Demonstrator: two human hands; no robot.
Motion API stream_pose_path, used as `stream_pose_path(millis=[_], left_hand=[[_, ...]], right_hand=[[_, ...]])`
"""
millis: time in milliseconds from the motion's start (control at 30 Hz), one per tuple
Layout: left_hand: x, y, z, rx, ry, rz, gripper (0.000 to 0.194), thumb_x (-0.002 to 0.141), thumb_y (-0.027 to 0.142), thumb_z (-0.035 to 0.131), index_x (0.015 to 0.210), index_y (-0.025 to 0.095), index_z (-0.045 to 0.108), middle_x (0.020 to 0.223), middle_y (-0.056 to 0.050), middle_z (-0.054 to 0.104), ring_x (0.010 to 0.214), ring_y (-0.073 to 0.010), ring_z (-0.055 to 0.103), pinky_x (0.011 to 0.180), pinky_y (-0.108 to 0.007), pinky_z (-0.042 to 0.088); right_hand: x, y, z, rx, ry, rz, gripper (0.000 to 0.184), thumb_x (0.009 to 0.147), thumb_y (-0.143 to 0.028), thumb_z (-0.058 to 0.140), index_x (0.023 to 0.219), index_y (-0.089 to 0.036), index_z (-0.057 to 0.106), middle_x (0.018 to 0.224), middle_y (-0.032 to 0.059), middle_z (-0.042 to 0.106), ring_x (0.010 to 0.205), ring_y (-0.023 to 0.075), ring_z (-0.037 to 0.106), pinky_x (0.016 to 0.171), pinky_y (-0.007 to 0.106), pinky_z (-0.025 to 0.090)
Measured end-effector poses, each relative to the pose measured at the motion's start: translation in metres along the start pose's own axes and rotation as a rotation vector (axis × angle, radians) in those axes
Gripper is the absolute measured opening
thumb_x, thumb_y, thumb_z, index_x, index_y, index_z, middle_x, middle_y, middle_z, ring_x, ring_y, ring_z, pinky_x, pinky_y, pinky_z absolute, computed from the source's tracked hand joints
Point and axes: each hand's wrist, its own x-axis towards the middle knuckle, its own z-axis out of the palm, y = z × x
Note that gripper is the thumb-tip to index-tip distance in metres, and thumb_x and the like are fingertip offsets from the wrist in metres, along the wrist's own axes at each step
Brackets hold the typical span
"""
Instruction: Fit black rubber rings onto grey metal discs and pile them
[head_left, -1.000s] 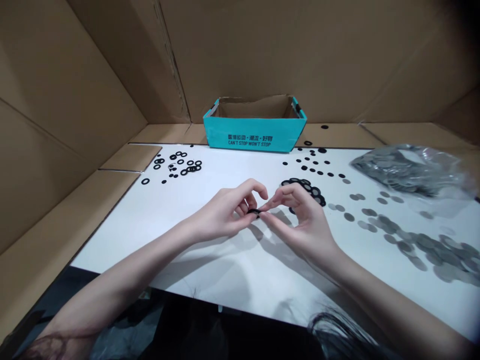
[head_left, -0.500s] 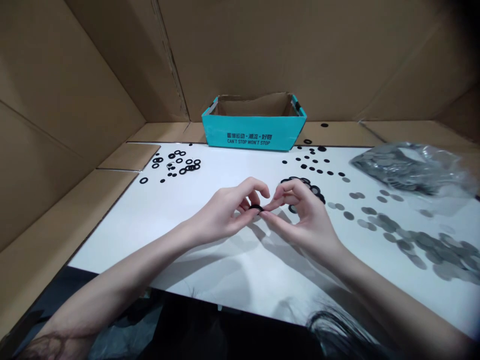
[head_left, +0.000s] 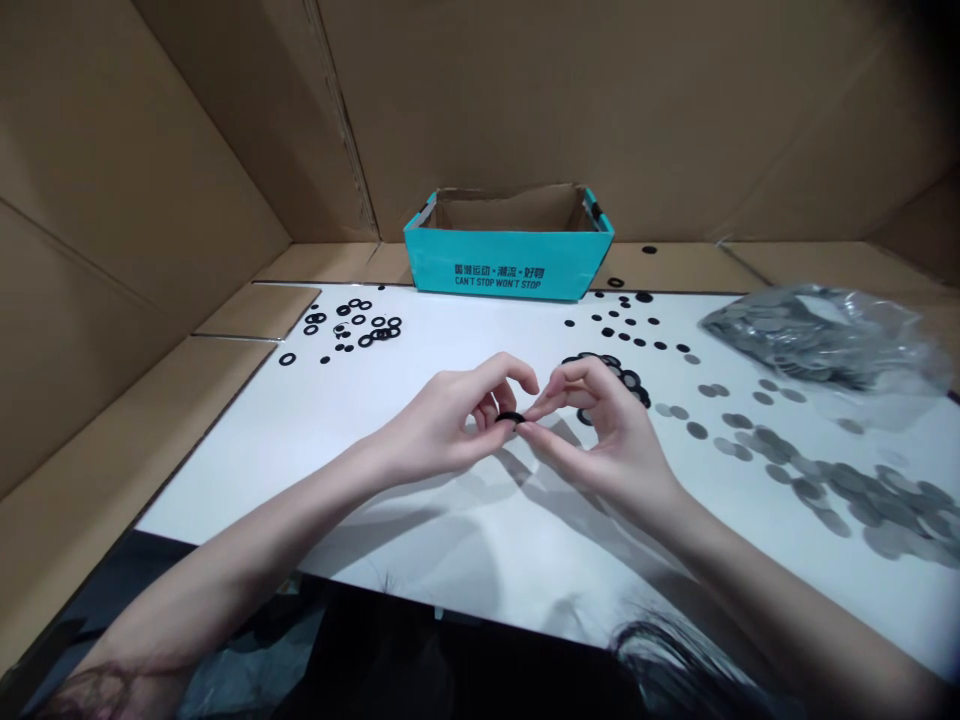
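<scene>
Rings (head_left: 352, 325) lie left on the board (head_left: 225, 480), discs (head_left: 825, 490) right before a plastic bag (head_left: 817, 340), and a cardboard box (head_left: 508, 265) stands behind.

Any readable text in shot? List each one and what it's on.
"CAN'T STOP WON'T STOP": printed on the front of the teal box.
Line of Chinese characters above it on the same box: too small and blurred to read.
No other readable text in view.

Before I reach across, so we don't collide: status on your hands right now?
Left hand and right hand pinching small black ring between fingertips. Row of overlapping black rings just beyond right hand.
</scene>
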Motion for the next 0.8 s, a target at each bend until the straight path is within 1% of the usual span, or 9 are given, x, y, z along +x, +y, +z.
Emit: stream_pose_path(millis=[67,133,233,300,400,500,633,733,800], left_hand=[[-0.0004,-0.001,0.0013,-0.02,0.052,0.008,0.024,0.092,0.019,0.061,0.114,0.023,0.053,0.092,0.0,0.065,0.078,-0.0122,0.064,0.07,-0.025,0.053],[-0.0002,-0.0004,0.0013,-0.045,0.062,0.017,0.022,0.092,0.019,0.061,0.112,0.022,0.053,0.094,-0.001,0.064,0.077,-0.0116,0.063,0.069,-0.024,0.053],[0.001,0.0023,-0.001,-0.061,0.009,0.048,0.021,0.089,0.013,0.06,0.108,0.022,0.055,0.091,0.001,0.063,0.074,-0.0103,0.06,0.069,-0.023,0.052],[0.0016,0.004,-0.0027,-0.051,-0.028,0.058,0.023,0.087,0.009,0.058,0.107,0.022,0.056,0.09,0.001,0.064,0.076,-0.0103,0.061,0.071,-0.023,0.052],[0.0014,0.0046,-0.0028,-0.031,-0.038,0.024,0.027,0.087,0.008,0.057,0.11,0.022,0.055,0.086,0.002,0.065,0.076,-0.0108,0.063,0.072,-0.024,0.051],[0.0005,0.0035,-0.0001,-0.052,-0.029,-0.021,0.028,0.089,0.012,0.06,0.113,0.023,0.053,0.084,0.003,0.064,0.073,-0.0108,0.063,0.069,-0.023,0.051],[0.0,0.0039,0.0028,-0.109,0.02,-0.063,0.026,0.09,0.017,0.062,0.113,0.023,0.051,0.086,0.003,0.063,0.07,-0.0095,0.062,0.064,-0.022,0.051],[0.0,0.0062,0.0025,-0.155,0.004,-0.096,0.025,0.09,0.015,0.062,0.11,0.024,0.05,0.088,0.003,0.061,0.063,-0.0062,0.058,0.057,-0.018,0.048],[0.0001,0.0065,0.002,-0.17,0.002,-0.097,0.025,0.089,0.014,0.062,0.109,0.024,0.051,0.086,0.004,0.06,0.063,-0.0059,0.058,0.056,-0.017,0.049]], right_hand=[[0.0002,-0.0012,0.0002,0.019,-0.004,0.02,0.03,0.083,-0.022,0.078,0.096,-0.028,0.052,0.082,-0.0051,0.067,0.081,0.0185,0.073,0.083,0.037,0.05],[-0.0006,-0.0017,0.0015,0.068,0.001,0.021,0.031,0.083,-0.021,0.079,0.095,-0.028,0.051,0.082,-0.0054,0.065,0.081,0.0178,0.072,0.081,0.036,0.051],[-0.0029,-0.0014,0.0042,0.129,0.036,-0.028,0.03,0.083,-0.017,0.078,0.092,-0.028,0.051,0.083,-0.0059,0.061,0.08,0.0156,0.07,0.08,0.034,0.052],[-0.004,-0.0007,0.005,0.105,0.045,-0.068,0.028,0.085,-0.015,0.076,0.092,-0.028,0.053,0.084,-0.0059,0.06,0.08,0.0148,0.07,0.082,0.034,0.053],[-0.003,-0.0002,0.0035,0.04,0.016,-0.078,0.029,0.084,-0.015,0.076,0.097,-0.029,0.055,0.086,-0.0054,0.064,0.081,0.016,0.072,0.082,0.034,0.054],[-0.0005,-0.0007,0.0012,0.023,0.012,-0.047,0.03,0.082,-0.016,0.078,0.097,-0.028,0.054,0.085,-0.0048,0.067,0.082,0.0176,0.073,0.079,0.034,0.053],[-0.0007,-0.0024,0.0034,0.064,0.066,-0.021,0.029,0.084,-0.016,0.076,0.094,-0.028,0.052,0.084,-0.0041,0.067,0.08,0.0169,0.072,0.078,0.034,0.052],[-0.0028,-0.0037,0.0076,0.111,0.114,-0.044,0.031,0.082,-0.013,0.077,0.092,-0.028,0.051,0.082,-0.0051,0.066,0.081,0.0155,0.071,0.081,0.034,0.051],[-0.0029,-0.0043,0.0084,0.139,0.127,-0.043,0.034,0.079,-0.012,0.079,0.09,-0.028,0.052,0.081,-0.0056,0.066,0.082,0.0149,0.069,0.083,0.033,0.049]])
